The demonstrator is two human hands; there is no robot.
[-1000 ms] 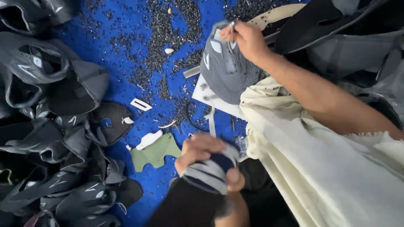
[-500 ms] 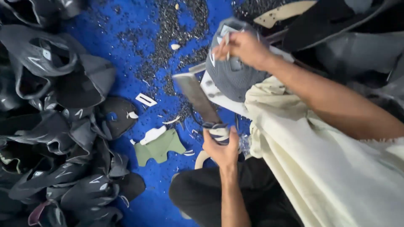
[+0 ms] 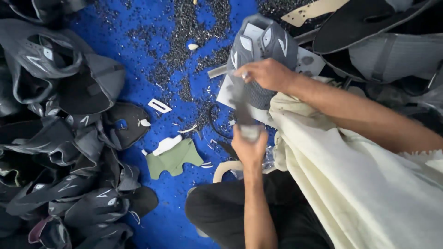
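A grey mesh shoe upper [image 3: 260, 55] at the upper centre of the frame is pinned by the right hand [image 3: 267, 74]; a blurred flat blade [image 3: 242, 110] is clasped in the left hand [image 3: 250, 147].

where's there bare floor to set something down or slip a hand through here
The barest blue floor lies below the green cut piece, between the pile of dark shoe uppers and the person's dark knee. A smaller patch lies around the white tag. It is crowded at top centre with dark scraps, and around the hands, left and right.
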